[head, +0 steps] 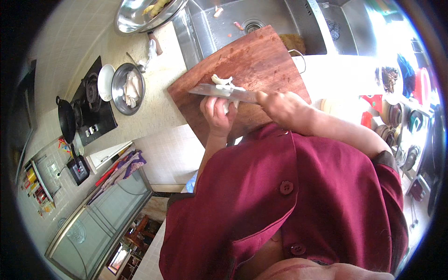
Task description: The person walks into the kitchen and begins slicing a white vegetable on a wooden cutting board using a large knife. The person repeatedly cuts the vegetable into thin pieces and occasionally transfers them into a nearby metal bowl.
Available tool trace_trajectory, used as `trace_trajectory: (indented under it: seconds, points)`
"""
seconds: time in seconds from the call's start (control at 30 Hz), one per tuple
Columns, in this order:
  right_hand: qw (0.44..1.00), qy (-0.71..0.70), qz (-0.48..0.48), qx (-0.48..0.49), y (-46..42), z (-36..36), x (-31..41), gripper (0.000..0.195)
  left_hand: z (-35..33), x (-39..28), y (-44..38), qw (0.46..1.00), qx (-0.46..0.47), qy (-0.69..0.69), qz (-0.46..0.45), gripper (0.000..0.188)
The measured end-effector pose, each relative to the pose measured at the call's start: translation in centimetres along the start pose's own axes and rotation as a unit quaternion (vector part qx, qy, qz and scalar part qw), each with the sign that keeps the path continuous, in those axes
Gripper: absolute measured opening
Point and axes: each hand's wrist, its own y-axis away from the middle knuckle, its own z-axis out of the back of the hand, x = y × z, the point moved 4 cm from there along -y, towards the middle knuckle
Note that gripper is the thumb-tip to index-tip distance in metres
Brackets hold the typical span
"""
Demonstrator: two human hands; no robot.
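Note:
My right hand grips the handle of a kitchen knife, whose broad blade points left across a wooden cutting board. Below the blade, my left hand has its fingers curled around a pale piece of food, partly hidden by the hand and the knife. Cut pale slices lie on the board just beyond the blade. What the food is, I cannot tell. Wet marks show on the far part of the board, which juts over the sink's edge.
Behind the board is a steel sink with scraps near its drain. A metal bowl with pale sheets of food stands on the left counter, beside a white dish and a black cooktop. A large steel bowl sits at upper left.

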Motion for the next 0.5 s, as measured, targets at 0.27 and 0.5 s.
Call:
trace_trajectory:
  seconds: [0.27,0.5]
  points:
    - [0.995,0.071,0.048,0.060,-1.6,-2.8,0.1,0.040,0.1,-0.1,0.1,1.000,0.020,0.001,-0.006,0.032]
    - [0.997,0.010,0.034,-0.069,-1.0,-1.8,-0.1,0.028,0.2,-0.2,-0.1,1.000,-0.006,-0.003,0.005,0.027]
